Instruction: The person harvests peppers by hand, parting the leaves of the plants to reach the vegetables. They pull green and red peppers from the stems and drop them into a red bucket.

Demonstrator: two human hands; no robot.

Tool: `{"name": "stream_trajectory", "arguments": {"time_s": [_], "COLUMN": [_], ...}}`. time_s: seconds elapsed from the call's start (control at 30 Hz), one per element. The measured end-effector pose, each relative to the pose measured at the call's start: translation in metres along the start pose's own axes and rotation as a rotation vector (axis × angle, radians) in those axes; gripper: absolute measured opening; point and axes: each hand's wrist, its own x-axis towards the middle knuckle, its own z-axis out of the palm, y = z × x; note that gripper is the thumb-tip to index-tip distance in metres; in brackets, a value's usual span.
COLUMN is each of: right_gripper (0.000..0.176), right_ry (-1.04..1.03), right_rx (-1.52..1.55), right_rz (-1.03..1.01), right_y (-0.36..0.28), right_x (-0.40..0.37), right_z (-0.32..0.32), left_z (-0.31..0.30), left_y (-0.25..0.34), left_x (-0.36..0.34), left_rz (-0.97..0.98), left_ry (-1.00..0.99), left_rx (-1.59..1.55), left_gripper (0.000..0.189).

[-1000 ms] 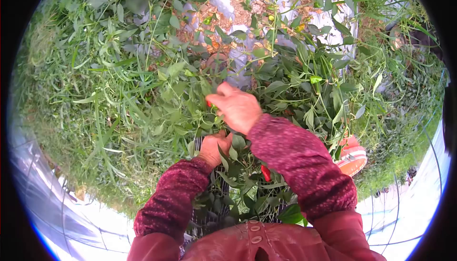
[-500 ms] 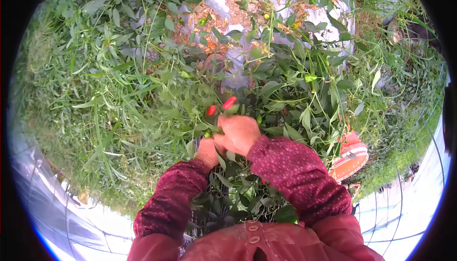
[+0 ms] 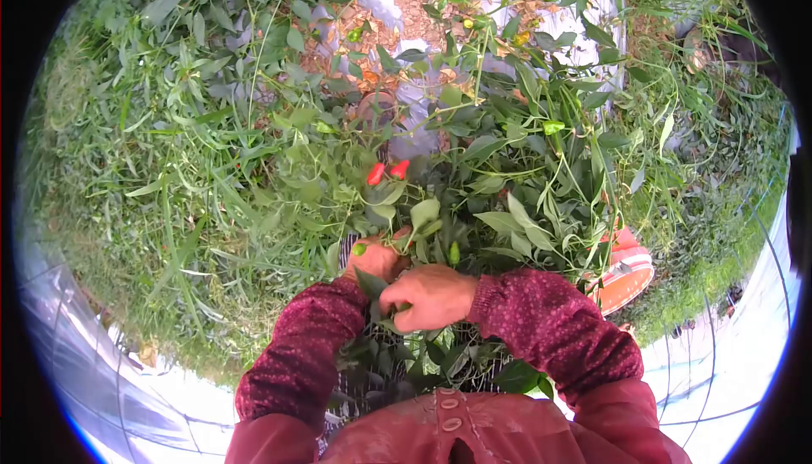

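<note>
Hanging on the far side of both hands: two red chillies (image 3: 387, 171), side by side, long axes tilted toward far right. Nearer to the left hand (image 3: 376, 259), closed on a green chilli (image 3: 359, 249). Right hand (image 3: 431, 295) nearest the body, clenched on leafy stems (image 3: 397, 322) above the mesh basket (image 3: 370, 392).

leaves (image 3: 370, 282) cover much of the left hand (image 3: 376, 258) (grip unclear); the right hand (image 3: 433, 295) hides its fingertips.

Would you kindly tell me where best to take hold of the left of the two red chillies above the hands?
Probably the stalk end at its base, pinched from below: the left red chilli stands tip-up, its tip bare, and the right hand lies below it in view.
</note>
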Motion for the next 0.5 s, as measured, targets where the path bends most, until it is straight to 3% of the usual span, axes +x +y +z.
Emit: {"name": "stream_trajectory", "arguments": {"time_s": [0.03, 0.1, 0.13, 0.17, 0.23, 0.27, 0.3, 0.37, 0.43, 0.5], "right_gripper": [0.024, 0.02, 0.015, 0.014, 0.014, 0.013, 0.015, 0.025, 0.037, 0.039], "right_ry": [-0.003, 0.082, 0.164, 0.157, 0.398, 0.582, 0.663, 0.727, 0.731, 0.661], "right_rx": [0.0, 0.403, 0.589, 0.8, 0.905, 0.845, 0.588, 0.102, -0.331, -0.34], "right_rz": [0.003, -0.017, -0.051, 0.267, 0.205, 0.229, 0.362, 0.254, 0.189, 0.113], "right_y": [0.001, 0.006, 0.022, 0.008, 0.029, 0.035, 0.052, 0.1, 0.096, 0.091], "right_x": [0.0, -0.001, 0.001, -0.006, -0.006, 0.0, 0.009, 0.039, 0.055, 0.065], "right_z": [-0.001, -0.011, -0.013, -0.041, -0.07, -0.083, -0.097, -0.089, -0.079, -0.078], "left_z": [0.002, 0.004, 0.013, 0.01, -0.003, -0.008, -0.005, 0.005, 0.019, 0.023], "left_y": [0.0, 0.0, -0.025, -0.019, 0.004, 0.009, 0.008, -0.001, -0.012, -0.012], "left_x": [-0.001, -0.003, -0.011, -0.009, 0.0, -0.001, 0.0, 0.0, -0.005, -0.005], "left_rz": [-0.001, -0.009, -0.077, -0.078, -0.016, -0.065, -0.065, -0.134, -0.081, -0.045], "left_ry": [0.0, 0.009, -0.184, -0.184, -0.029, -0.091, -0.087, -0.117, -0.084, -0.036], "left_rx": [-0.004, 0.125, -0.611, -0.61, 0.218, 0.242, 0.246, 0.146, 0.278, 0.286], "left_gripper": [0.064, 0.056, 0.051, 0.051, 0.041, 0.034, 0.034, 0.031, 0.034, 0.036]}}
